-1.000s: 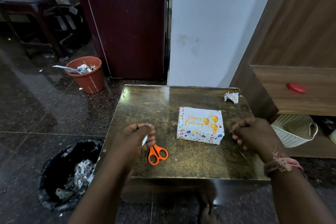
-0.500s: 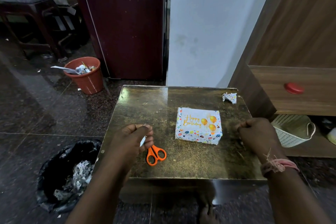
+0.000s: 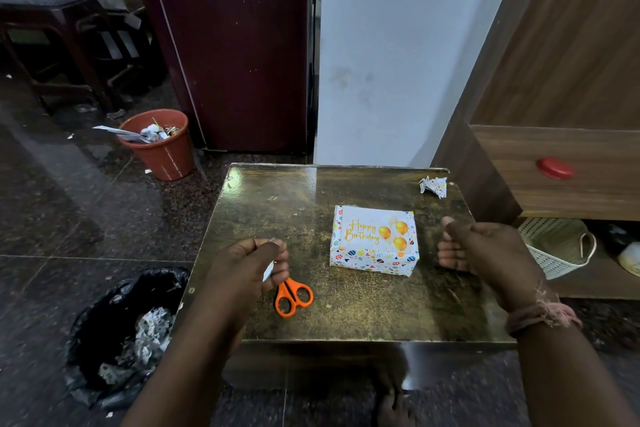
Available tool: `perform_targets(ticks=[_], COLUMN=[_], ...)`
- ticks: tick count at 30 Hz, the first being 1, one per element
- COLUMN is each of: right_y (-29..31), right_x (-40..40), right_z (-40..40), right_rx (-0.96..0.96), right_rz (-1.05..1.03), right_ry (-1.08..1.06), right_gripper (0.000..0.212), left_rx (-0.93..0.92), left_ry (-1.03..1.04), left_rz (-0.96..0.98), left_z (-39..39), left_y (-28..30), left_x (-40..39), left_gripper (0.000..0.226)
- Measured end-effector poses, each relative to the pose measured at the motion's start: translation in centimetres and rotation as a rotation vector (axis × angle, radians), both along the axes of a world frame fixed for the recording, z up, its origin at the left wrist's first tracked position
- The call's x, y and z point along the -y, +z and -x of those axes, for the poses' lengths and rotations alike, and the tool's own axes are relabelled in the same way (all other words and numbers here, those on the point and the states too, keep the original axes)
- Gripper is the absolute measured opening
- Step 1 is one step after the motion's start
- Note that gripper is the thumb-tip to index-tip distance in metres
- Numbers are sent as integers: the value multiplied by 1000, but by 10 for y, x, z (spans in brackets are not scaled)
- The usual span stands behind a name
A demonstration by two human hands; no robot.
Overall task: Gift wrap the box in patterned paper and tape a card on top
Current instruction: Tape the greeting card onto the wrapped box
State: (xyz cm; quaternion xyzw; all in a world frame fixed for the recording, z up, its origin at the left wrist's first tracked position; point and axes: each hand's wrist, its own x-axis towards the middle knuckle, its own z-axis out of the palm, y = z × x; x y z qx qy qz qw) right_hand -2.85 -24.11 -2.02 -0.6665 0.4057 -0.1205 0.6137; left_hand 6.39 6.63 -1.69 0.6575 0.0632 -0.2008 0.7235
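Note:
The box [image 3: 372, 263], wrapped in white patterned paper, sits right of centre on the small dark table [image 3: 346, 319]. On its top lies a "Happy Birthday" card [image 3: 374, 230] with gold balloons. My left hand [image 3: 247, 263] hovers left of the box and pinches a small white scrap [image 3: 268, 271] between thumb and fingers. Beneath that hand lie orange-handled scissors [image 3: 294, 295], blades hidden. My right hand [image 3: 485, 250] is just right of the box, apart from it, thumb up, fingers loosely bent, holding nothing.
A crumpled offcut of wrapping paper [image 3: 433, 185] lies at the table's far right corner. On the floor to the left are a black bin bag [image 3: 117, 333] with scraps and an orange bucket [image 3: 162, 152]. To the right stand a wooden cabinet [image 3: 571, 166] and a white basket [image 3: 554, 246].
My right hand has lifted from a fist on the table and loosened its fingers beside the box. My left hand still pinches the white scrap in about the same place.

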Motion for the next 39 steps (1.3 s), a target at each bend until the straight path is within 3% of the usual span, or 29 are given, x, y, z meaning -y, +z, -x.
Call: perform_targets(ticks=[3,8,14,18,23,26,32,39], right_y=[0,-3,2,5,8,7,10,5], right_x=[-2,2,-1,-5,-8,-6,-11,-11], right_z=[1,2,3,3,3,4,4,2], right_rx=[-5,-44,-107,-120,-220,-307,-407,-403], right_rz=[45,306,378,309,355,518,707,606], right_ry=[27,63,147,184,226,242,237,140], right_gripper=[20,22,12,9,13,21,14,15], left_rx=[-7,-1,-1,-1,-10,-6,-14,2], left_ry=[-1,0,-4,-5,0,2,4,-20], left_rz=[1,-2,6,5,7,6,3,-5], left_z=[0,0,1,2,1,1,-1,-2], left_y=[2,3,5,5,3,3,-2,-5], left_x=[1,1,2,1,2,2,0,-2], left_gripper=[12,14,18,13,13,14,14,14])
